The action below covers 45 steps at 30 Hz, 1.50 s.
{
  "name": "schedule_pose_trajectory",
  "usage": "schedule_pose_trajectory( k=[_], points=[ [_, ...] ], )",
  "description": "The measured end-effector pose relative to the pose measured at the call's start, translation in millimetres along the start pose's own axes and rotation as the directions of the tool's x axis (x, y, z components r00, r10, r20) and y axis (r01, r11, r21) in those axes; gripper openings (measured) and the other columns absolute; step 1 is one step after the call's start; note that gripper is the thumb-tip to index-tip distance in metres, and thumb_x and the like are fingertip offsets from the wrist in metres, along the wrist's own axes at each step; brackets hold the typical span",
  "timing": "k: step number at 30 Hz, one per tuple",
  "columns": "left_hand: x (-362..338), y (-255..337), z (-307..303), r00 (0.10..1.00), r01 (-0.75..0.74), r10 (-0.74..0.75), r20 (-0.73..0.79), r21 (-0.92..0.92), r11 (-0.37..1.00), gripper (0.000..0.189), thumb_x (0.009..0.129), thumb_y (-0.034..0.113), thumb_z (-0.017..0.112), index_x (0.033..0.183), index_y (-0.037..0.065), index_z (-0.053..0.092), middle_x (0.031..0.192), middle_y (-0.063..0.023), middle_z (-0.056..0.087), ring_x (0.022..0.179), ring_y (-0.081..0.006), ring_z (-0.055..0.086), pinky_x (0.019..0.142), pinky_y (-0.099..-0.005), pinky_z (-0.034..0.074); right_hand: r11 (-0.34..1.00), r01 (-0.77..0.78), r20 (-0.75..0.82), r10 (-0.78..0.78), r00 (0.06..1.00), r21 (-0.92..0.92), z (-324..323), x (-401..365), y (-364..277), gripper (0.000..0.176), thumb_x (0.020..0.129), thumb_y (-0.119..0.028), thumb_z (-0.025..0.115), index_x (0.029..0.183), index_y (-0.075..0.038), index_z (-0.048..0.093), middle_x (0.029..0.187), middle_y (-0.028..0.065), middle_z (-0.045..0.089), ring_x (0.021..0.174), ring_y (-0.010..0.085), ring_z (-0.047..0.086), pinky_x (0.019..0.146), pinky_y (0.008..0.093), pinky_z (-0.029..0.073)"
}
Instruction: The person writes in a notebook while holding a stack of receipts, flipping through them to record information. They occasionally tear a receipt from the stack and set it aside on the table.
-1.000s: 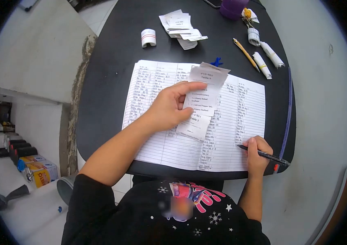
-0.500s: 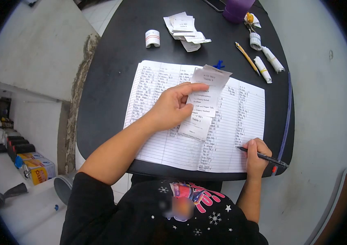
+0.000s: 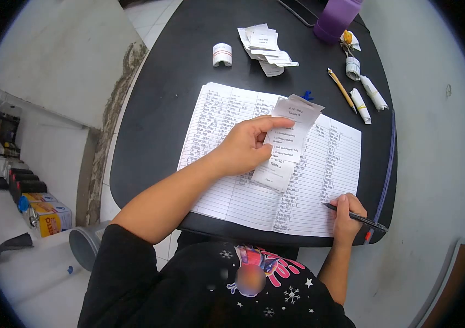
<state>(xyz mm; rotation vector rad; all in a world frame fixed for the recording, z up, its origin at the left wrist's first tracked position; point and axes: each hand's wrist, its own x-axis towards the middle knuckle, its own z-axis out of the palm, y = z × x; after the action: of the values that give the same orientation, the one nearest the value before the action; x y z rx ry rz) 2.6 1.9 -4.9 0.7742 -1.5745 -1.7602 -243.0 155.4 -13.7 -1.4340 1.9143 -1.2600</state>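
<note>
An open lined notebook [image 3: 232, 202] with handwritten columns lies on the black table [image 3: 156, 104]. Over its middle, my left hand [image 3: 246, 143] pinches printed receipts [image 3: 292, 128] between thumb and fingers; one slip hangs below the other. At the lower part of the right page, my right hand [image 3: 349, 217] is closed around a black pen [image 3: 370, 221], its tip at the writing in the last column.
Behind the notebook lie a pile of receipts [image 3: 265, 46] and a curled paper roll [image 3: 222, 55]. A yellow pen [image 3: 342, 92], rolled papers [image 3: 373, 93] and a purple container [image 3: 337, 21] are at the right. A grey bin [image 3: 85, 247] stands at lower left.
The camera view has shifted, so the table and its objects appear slightly further right. Both hands keep their holds on the receipts and the pen.
</note>
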Motion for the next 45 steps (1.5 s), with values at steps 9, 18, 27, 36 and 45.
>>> schedule_pose_trajectory(
  k=[9,18,27,36,45],
  points=[
    [0,2,1,1.0,0.008,-0.009,-0.017,-0.016,1.0,0.05,0.078,-0.011,0.045,0.126,0.002,0.051,0.12,-0.0134,0.056,0.101,-0.016,0.06,0.087,-0.0257,0.049,1.0,-0.015,0.002,0.015,1.0,0.026,1,1,-2,0.026,0.086,-0.005,0.051,0.063,0.005,0.056,0.059,0.0049,0.05,0.049,0.0095,0.043,0.047,0.0252,0.032],
    [0,0,7,0.998,0.012,-0.013,-0.059,-0.019,1.0,0.05,0.076,-0.011,0.048,0.125,0.001,0.052,0.117,-0.0119,0.058,0.096,-0.0137,0.061,0.085,-0.0254,0.05,0.998,-0.053,-0.005,0.053,0.999,0.026,-2,3,-11,0.019,0.082,-0.003,0.056,0.066,0.005,0.062,0.057,0.0087,0.055,0.053,0.0144,0.05,0.052,0.0286,0.038],
    [0,3,7,0.998,0.037,-0.037,-0.057,-0.009,0.999,0.048,0.076,-0.01,0.05,0.124,0.0,0.053,0.115,-0.0122,0.059,0.093,-0.0118,0.061,0.082,-0.0243,0.051,1.0,0.018,0.013,-0.018,1.0,-0.013,1,5,-9,0.017,0.08,-0.002,0.059,0.065,0.004,0.062,0.06,0.0096,0.059,0.053,0.0142,0.054,0.052,0.0273,0.04],
    [1,1,6,0.998,0.032,-0.032,-0.052,0.0,0.999,0.048,0.077,-0.009,0.05,0.124,0.0,0.052,0.114,-0.0124,0.059,0.09,-0.0106,0.061,0.078,-0.0232,0.051,0.996,0.076,0.006,-0.075,0.997,-0.037,2,5,-8,0.016,0.079,0.0,0.059,0.064,0.003,0.061,0.06,0.0099,0.06,0.051,0.0153,0.055,0.051,0.0273,0.042],
    [1,0,6,0.998,0.021,-0.018,-0.067,0.048,0.999,0.048,0.076,-0.009,0.051,0.124,0.001,0.053,0.113,-0.011,0.06,0.087,-0.0096,0.06,0.077,-0.0223,0.05,0.997,0.07,0.02,-0.07,0.997,-0.013,1,5,-8,0.016,0.079,0.0,0.059,0.064,0.003,0.061,0.058,0.0093,0.058,0.05,0.0155,0.054,0.05,0.0275,0.041]
  ],
)
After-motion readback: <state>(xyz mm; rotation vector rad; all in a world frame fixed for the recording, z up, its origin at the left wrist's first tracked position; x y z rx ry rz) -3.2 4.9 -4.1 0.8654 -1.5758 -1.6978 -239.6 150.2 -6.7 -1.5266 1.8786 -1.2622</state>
